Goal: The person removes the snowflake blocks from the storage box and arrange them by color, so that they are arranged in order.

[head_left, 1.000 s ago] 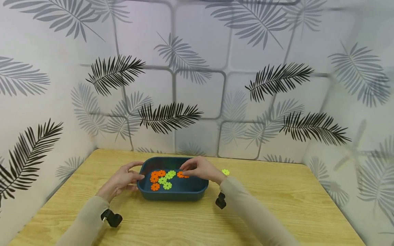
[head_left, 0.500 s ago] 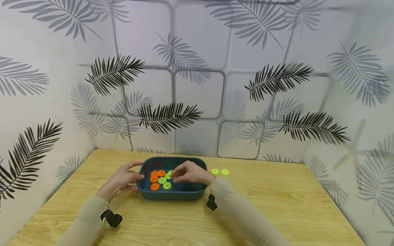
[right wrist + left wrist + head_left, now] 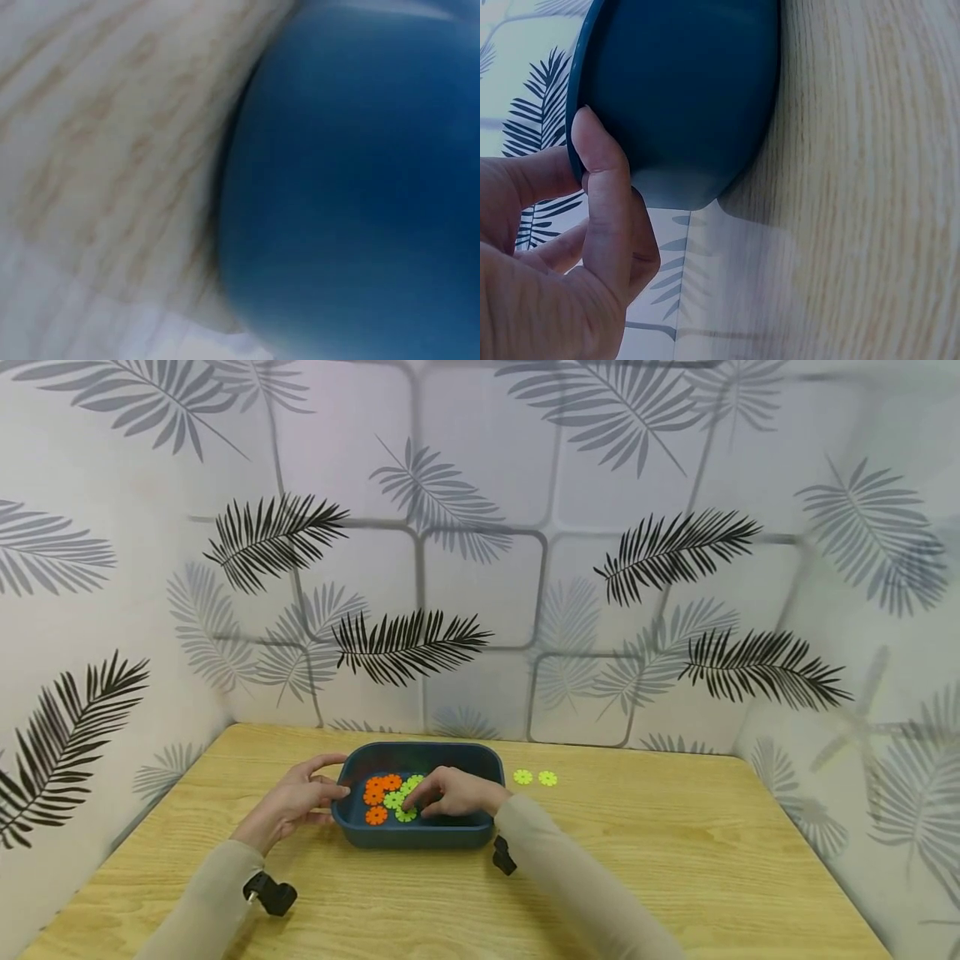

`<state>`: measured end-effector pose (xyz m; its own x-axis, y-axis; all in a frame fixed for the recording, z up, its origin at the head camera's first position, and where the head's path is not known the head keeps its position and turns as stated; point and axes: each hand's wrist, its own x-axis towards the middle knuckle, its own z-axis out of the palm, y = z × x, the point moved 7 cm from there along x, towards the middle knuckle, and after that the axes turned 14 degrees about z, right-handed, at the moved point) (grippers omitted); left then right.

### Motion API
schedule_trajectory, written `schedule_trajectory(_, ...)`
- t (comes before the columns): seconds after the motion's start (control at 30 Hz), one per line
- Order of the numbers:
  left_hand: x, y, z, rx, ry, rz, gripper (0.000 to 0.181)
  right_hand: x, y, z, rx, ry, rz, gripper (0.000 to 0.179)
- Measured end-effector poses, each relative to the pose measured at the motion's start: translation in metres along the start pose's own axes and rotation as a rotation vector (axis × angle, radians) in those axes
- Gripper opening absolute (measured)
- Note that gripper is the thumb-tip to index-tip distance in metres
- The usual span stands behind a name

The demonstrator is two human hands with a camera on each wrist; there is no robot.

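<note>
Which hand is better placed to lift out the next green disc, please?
Probably the right hand: its fingertips are inside the blue tub at a green disc, while the left hand holds the tub's left rim.

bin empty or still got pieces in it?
Not empty: orange pieces and green pieces lie inside the bin.

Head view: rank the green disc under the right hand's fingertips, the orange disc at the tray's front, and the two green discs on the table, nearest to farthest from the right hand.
1. Green disc, at the right hand fingertips, in the tray.
2. Orange disc, farther left.
3. Two green discs on the table, right of the tray.
</note>
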<state>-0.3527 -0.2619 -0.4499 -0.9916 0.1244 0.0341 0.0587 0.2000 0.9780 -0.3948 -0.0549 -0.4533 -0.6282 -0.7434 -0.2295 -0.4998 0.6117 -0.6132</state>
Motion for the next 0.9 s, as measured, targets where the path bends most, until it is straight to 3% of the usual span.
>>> schedule_trajectory(0.37,-0.0003,-0.0004,0.0005,-0.001,-0.003,0.000,0.066,0.0003,-0.0041,-0.0011,-0.049,0.032,0.009,0.032)
schedule_trajectory(0.6,-0.0002,-0.0016,0.0000,-0.009,-0.004,-0.004,0.067,0.0051,-0.0039,0.0056,-0.186,-0.016,-0.004,0.033)
schedule_trajectory(0.9,-0.0002,-0.0013,-0.0006,-0.017,-0.008,-0.003,0.069,0.0072,0.0000,0.0027,-0.240,0.063,0.031,0.021)
